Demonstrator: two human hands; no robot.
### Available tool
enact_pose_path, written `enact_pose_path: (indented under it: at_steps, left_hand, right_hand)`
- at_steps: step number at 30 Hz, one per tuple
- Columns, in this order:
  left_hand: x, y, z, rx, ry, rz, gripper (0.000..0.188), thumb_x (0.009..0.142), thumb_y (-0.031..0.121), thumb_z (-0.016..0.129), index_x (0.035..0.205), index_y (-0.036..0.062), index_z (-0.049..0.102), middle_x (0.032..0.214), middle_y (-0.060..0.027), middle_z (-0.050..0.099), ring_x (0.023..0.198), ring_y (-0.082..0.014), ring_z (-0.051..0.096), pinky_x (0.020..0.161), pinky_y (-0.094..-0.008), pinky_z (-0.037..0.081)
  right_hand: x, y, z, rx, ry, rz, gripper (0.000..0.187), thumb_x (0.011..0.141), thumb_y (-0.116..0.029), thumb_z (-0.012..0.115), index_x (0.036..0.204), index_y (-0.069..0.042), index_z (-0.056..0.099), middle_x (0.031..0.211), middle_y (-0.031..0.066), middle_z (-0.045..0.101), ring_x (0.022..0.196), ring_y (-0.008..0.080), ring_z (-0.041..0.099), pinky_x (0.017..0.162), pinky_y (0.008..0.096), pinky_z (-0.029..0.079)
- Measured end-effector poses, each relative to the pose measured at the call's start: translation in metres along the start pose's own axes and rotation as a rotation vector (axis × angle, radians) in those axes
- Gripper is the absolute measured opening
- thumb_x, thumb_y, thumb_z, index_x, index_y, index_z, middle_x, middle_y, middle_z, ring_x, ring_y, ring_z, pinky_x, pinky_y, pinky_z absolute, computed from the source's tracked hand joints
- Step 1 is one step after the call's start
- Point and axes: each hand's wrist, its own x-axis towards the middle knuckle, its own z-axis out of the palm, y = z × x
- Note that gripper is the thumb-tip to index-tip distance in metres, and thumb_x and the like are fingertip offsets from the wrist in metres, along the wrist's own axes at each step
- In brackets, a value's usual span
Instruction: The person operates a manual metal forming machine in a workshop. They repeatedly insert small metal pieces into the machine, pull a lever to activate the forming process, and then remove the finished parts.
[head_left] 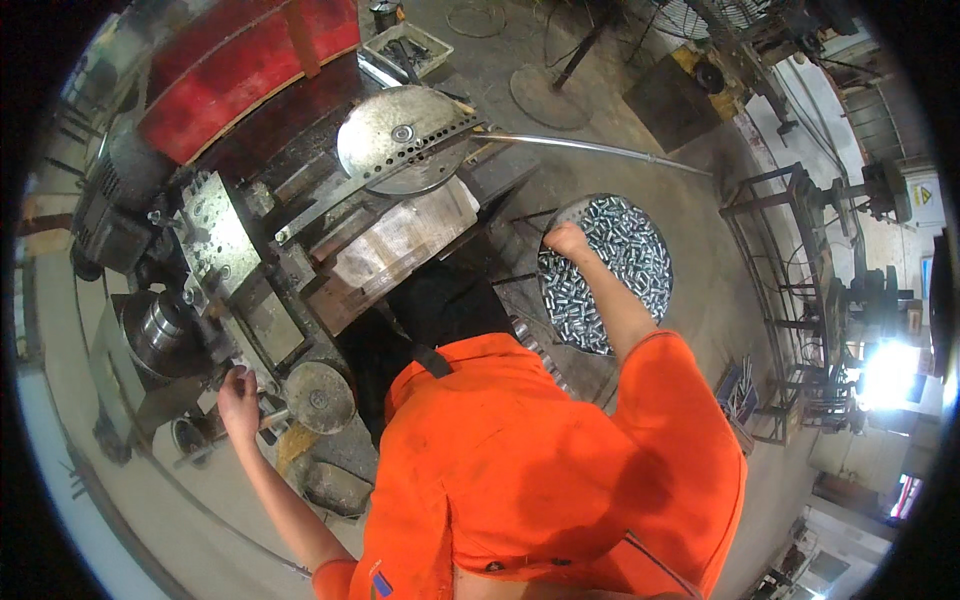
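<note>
My left hand [238, 404] is raised at the machine [225, 250] on the left, beside its round steel chuck [163, 322]. Its fingers are pinched together at a dark spot, and whatever they hold is too small to make out. A round metal disc [320, 397] sits just right of this hand. Out to the right, my right hand [567, 240] is closed over the left rim of a round tray heaped with short shiny metal sleeves [625, 275]. Its fingers curl under, so anything inside them is hidden.
A large steel disc [400, 140] with a perforated bar [375, 178] across it tops the machine. A long metal rod [600, 146] reaches right from there. Behind are a red panel [255, 70] and a parts bin [408, 50]. A metal rack [790, 260] stands far right.
</note>
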Motion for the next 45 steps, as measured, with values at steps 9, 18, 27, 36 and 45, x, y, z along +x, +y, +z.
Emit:
enact_pose_path:
  at_steps: [9, 18, 27, 36, 45]
  left_hand:
    - [-0.032, 0.049, -0.03, -0.468, -0.04, -0.004, 0.026, 0.09, 0.014, 0.056, 0.109, -0.003, 0.058, 0.077, -0.0033, 0.062, 0.072, -0.0108, 0.058, 0.067, -0.0248, 0.046]
    - [-0.05, 0.188, -0.018, -0.876, -0.241, 0.143, 0.032, 0.094, 0.026, 0.049, 0.097, -0.0035, 0.061, 0.077, -0.0092, 0.065, 0.072, -0.017, 0.063, 0.071, -0.0286, 0.048]
    - [-0.061, 0.193, 0.014, -1.442, -0.451, 0.143, 0.034, 0.096, 0.03, 0.046, 0.093, -0.0023, 0.058, 0.073, -0.0093, 0.063, 0.066, -0.0174, 0.062, 0.064, -0.0286, 0.051]
    - [-0.063, 0.186, -0.012, -0.831, -0.132, 0.113, 0.03, 0.085, 0.025, 0.066, 0.07, -0.0002, 0.061, 0.055, -0.0005, 0.057, 0.051, -0.0054, 0.053, 0.045, -0.0219, 0.039]
    - [-0.083, 0.138, -0.067, -0.701, -0.061, 0.173, 0.023, 0.088, 0.02, 0.059, 0.083, -0.0016, 0.064, 0.062, -0.005, 0.061, 0.053, -0.0087, 0.057, 0.051, -0.0254, 0.045]
  right_hand:
    - [-0.047, -0.022, -0.038, 0.513, 0.624, -0.478, 0.023, 0.061, -0.009, 0.06, 0.081, -0.008, 0.072, 0.078, 0.008, 0.066, 0.09, 0.0233, 0.06, 0.079, 0.0289, 0.048]
    - [-0.139, -0.291, -0.199, 1.076, 0.04, -1.056, 0.04, 0.05, -0.004, 0.057, 0.089, -0.004, 0.069, 0.11, 0.0131, 0.055, 0.099, 0.0261, 0.056, 0.088, 0.032, 0.043]
    - [-0.158, -0.367, -0.207, 1.032, 0.012, -1.258, 0.033, 0.052, 0.0, 0.06, 0.084, -0.003, 0.067, 0.107, 0.0155, 0.054, 0.092, 0.0272, 0.056, 0.077, 0.0328, 0.047]
    - [-0.157, -0.386, -0.22, 0.564, 0.284, -1.506, 0.031, 0.053, -0.014, 0.062, 0.081, -0.002, 0.064, 0.098, 0.0156, 0.059, 0.086, 0.0325, 0.056, 0.074, 0.0397, 0.047]
    - [-0.135, -0.454, -0.246, 0.36, 0.019, -1.632, 0.028, 0.053, -0.016, 0.064, 0.078, -0.006, 0.069, 0.098, 0.0154, 0.063, 0.089, 0.0326, 0.058, 0.077, 0.0398, 0.049]
